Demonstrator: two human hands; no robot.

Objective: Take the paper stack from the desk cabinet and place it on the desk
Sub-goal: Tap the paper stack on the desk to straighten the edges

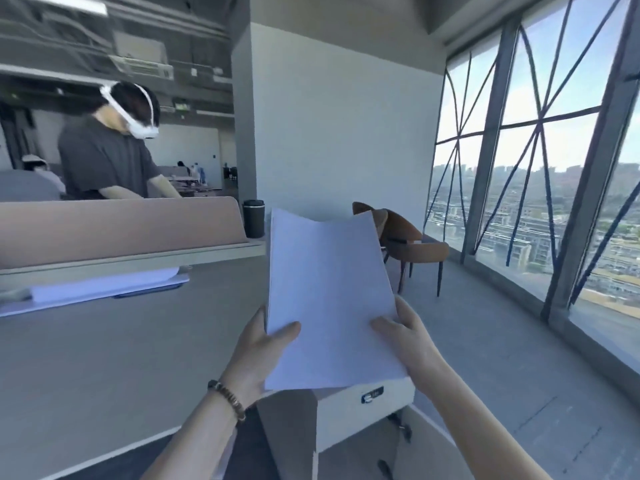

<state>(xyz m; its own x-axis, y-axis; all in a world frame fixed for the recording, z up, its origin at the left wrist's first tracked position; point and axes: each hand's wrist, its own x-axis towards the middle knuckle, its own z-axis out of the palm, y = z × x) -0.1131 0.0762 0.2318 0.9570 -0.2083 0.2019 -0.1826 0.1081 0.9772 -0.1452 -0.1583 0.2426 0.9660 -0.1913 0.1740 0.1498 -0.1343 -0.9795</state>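
The thick stack of blank white paper is held in the air with both hands, above the right edge of the grey desk top and over the white desk cabinet that stands just right of the desk. The left hand, with a dark beaded bracelet at the wrist, grips the stack's near left edge, thumb on top and fingers hidden beneath. The right hand clasps the near right edge in like manner. The far corners of the stack bend upward. The cabinet front appears to stand out somewhat, though the stack hides its top. Farther left on the desk lies a second pile of white sheets against a tan fabric divider panel. A black cylindrical cup stands at the divider's right end. A brown chair stands beyond, near the window.
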